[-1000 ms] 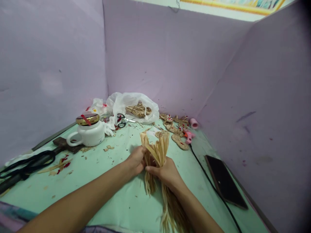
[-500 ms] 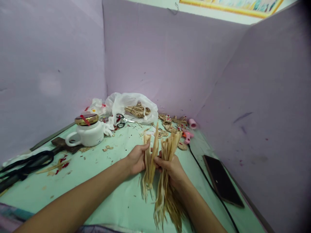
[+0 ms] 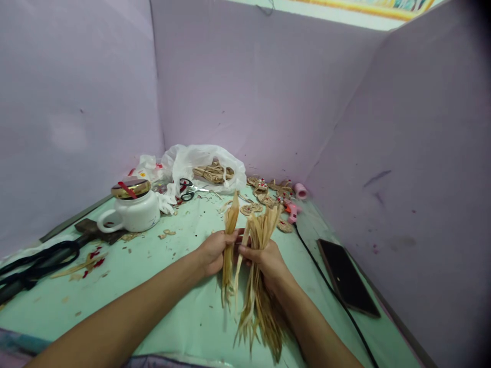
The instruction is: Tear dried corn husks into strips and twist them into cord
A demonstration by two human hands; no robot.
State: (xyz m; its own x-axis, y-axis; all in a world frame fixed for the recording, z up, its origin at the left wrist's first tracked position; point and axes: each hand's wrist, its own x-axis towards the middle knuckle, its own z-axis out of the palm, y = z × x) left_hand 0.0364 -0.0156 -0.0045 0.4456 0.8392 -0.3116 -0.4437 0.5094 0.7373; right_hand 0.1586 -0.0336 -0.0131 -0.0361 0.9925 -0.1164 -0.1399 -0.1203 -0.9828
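Observation:
My left hand (image 3: 215,252) pinches a thin bunch of dry straw-coloured strips (image 3: 229,260), which stands upright above the table. Close beside it, my right hand (image 3: 269,259) is wrapped round a thicker bundle of dry strips (image 3: 255,299), its frayed ends hanging down toward me. One pale strip (image 3: 238,268) sits apart at the bundle's left edge, by my right thumb. The fingertips of both hands come near each other between the two bunches; whether they touch I cannot tell.
Left stand a white mug (image 3: 136,212) with a gold lid and a hammer (image 3: 90,230). Scissors (image 3: 187,190) lie before a plastic bag (image 3: 182,162) of strips. Woven pieces (image 3: 251,208), a pink glue gun (image 3: 292,210) with its cord, and a dark phone (image 3: 347,276) are right.
My hands parted, then came closer again. The left hand's bunch has changed, with a darker strip now upright in it, and a pale strip now lies at the right hand's bundle.

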